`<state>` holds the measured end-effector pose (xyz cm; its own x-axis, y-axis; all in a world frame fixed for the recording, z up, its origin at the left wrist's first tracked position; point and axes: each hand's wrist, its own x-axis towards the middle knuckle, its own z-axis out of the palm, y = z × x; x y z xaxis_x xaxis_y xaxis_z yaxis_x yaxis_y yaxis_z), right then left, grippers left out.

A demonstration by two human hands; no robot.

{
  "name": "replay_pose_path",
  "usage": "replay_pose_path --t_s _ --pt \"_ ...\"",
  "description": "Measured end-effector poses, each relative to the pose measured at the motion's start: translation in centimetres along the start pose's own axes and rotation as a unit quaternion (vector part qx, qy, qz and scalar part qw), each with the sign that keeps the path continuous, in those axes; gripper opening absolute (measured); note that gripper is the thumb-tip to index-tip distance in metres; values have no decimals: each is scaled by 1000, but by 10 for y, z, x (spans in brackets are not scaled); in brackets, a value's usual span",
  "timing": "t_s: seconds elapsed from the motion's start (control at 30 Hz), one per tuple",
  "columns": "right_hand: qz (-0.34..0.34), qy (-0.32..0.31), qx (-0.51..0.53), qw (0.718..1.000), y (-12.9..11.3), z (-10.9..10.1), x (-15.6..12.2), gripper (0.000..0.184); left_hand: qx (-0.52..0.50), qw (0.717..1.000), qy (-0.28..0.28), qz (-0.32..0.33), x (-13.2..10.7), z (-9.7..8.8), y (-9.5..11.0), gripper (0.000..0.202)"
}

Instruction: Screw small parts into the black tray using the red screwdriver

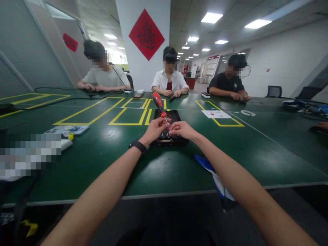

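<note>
A red and black screwdriver [159, 104] stands tilted, handle up and leaning left, its thin metal shaft pointing down between my hands. My left hand [155, 130], with a dark watch on the wrist, is closed with its fingers around the shaft just under the handle. Fingertips of my right hand [183, 130] pinch at the shaft's lower end; whether a small piece is also between them is hidden. Below both hands lies a black case [175, 117] with several small shiny parts inside, partly covered by my fingers.
Yellow tape rectangles mark the green table [169, 171]. A blue and white object [205, 163] lies beside my right forearm. A white paper [216, 114] and a white ring [247, 113] lie farther right. Flat items [68, 130] sit at left. Three people sit across the table.
</note>
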<state>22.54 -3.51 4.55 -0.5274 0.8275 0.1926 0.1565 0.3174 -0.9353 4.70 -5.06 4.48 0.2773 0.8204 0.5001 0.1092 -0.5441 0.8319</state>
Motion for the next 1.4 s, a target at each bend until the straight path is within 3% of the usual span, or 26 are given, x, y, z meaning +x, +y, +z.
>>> replay_pose_path --t_s 0.27,0.43,0.53,0.8,1.2,1.4 --pt "-14 10 -70 997 -2 1 -2 33 31 999 3 -9 -2 1 4 33" --pt "-26 -49 -92 994 -7 -1 -4 41 41 999 -9 8 -2 1 4 36" --pt "-29 -63 -70 995 -6 -2 -3 36 21 999 -24 8 -2 1 3 40" --pt "-12 -11 -52 998 3 0 -1 26 73 996 -26 35 -2 1 8 40" --pt "3 27 -21 999 2 9 -2 30 98 994 -15 37 -2 1 5 33" --pt "-22 36 -58 997 1 11 -2 33 107 994 -8 32 -2 2 5 31"
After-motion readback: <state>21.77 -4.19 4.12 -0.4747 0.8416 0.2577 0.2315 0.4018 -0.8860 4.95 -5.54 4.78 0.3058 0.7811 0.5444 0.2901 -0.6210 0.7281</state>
